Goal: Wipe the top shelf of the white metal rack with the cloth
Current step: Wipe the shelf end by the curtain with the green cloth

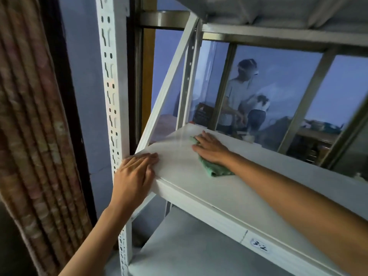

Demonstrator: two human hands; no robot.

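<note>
A white metal rack shelf (235, 188) runs from the left post toward the lower right. On it lies a green cloth (214, 169), mostly covered by my right hand (211, 149), which presses flat on it near the shelf's far left part. A corner of the cloth shows beyond my fingertips. My left hand (133, 176) rests palm down on the shelf's front left corner, fingers together, holding nothing.
The perforated white upright post (111, 96) stands just left of my left hand. Another shelf (278, 8) hangs overhead and a lower shelf (189, 248) lies below. A window (278, 92) behind reflects a person. A patterned curtain (33, 126) hangs at left.
</note>
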